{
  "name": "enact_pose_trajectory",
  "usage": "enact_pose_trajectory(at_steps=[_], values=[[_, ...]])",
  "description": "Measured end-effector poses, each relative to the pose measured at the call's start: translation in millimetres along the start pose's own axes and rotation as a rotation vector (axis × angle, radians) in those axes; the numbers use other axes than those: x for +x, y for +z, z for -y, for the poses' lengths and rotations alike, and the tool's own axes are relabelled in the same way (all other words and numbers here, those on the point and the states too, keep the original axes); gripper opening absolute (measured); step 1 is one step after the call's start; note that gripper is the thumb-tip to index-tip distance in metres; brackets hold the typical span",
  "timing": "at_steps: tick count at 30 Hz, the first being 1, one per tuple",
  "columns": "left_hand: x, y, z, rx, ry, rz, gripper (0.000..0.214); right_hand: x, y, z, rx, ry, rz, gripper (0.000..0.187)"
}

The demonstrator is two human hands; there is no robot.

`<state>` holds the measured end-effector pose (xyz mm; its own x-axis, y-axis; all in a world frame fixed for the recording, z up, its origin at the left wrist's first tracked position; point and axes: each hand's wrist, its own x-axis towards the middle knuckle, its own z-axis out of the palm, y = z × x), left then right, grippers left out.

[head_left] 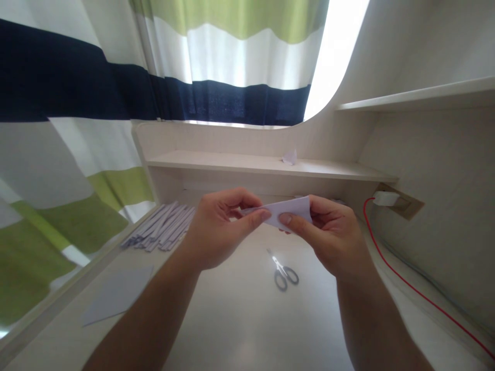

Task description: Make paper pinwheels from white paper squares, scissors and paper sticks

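Both hands hold a small piece of white paper [297, 207] above the desk, and it looks folded. My left hand [222, 226] pinches its left end between thumb and fingers. At the other end, my right hand [328, 232] grips the paper with the thumb laid on its near face and the fingers behind. Below the hands, a pair of scissors [283, 272] with grey handles lies on the desk. A pile of narrow folded paper strips [162, 226] rests beyond my left forearm. Nearer, a flat sheet of paper [118, 293] lies partly behind that forearm.
A low shelf [232, 161] runs along the back, with a crumpled paper scrap [289, 157] on it. At the right wall a white charger [385, 198] sits in a socket, its red cable [406, 288] trailing along the desk edge. Striped curtains [240, 62] hang behind and left.
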<state>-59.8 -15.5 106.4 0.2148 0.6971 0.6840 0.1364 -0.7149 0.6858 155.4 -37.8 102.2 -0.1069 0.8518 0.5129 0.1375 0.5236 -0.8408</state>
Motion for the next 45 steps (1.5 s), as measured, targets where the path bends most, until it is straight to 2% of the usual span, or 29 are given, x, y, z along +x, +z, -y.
enact_pose_trajectory(at_steps=[6, 12, 17, 21, 24, 29, 32, 37, 45], values=[[1, -2.0, 1, -0.037, -0.035, 0.04, 0.012, 1, -4, 1, 0.014, 0.051, 0.042, 0.015], [5, -8.6, 2, -0.109, -0.081, 0.013, 0.022, 2, -1, 3, 0.117, 0.076, 0.029, 0.01], [7, -11.6, 1, -0.208, -0.104, 0.038, 0.019, 2, -3, 4, 0.12, 0.099, 0.087, 0.009], [9, -8.4, 7, -0.297, -0.118, 0.036, 0.016, 1, -4, 5, 0.063, 0.136, 0.145, 0.017], [10, -2.8, 13, -0.354, -0.122, 0.003, 0.016, 1, -3, 5, 0.068, 0.123, 0.099, 0.021], [7, 4.8, 18, -0.251, -0.098, 0.009, 0.032, 2, 0, 2, 0.08, 0.094, 0.019, 0.023], [7, 5.1, 18, -0.218, -0.065, -0.006, 0.032, 2, -3, 1, 0.03, 0.111, 0.055, 0.025], [9, 1.9, 18, -0.273, -0.084, 0.001, 0.04, 4, -8, -1, -0.006, 0.093, 0.126, 0.029], [9, 10.6, 20, -0.266, -0.123, 0.1, 0.043, 5, 0, 0, -0.053, -0.024, -0.069, 0.02]])
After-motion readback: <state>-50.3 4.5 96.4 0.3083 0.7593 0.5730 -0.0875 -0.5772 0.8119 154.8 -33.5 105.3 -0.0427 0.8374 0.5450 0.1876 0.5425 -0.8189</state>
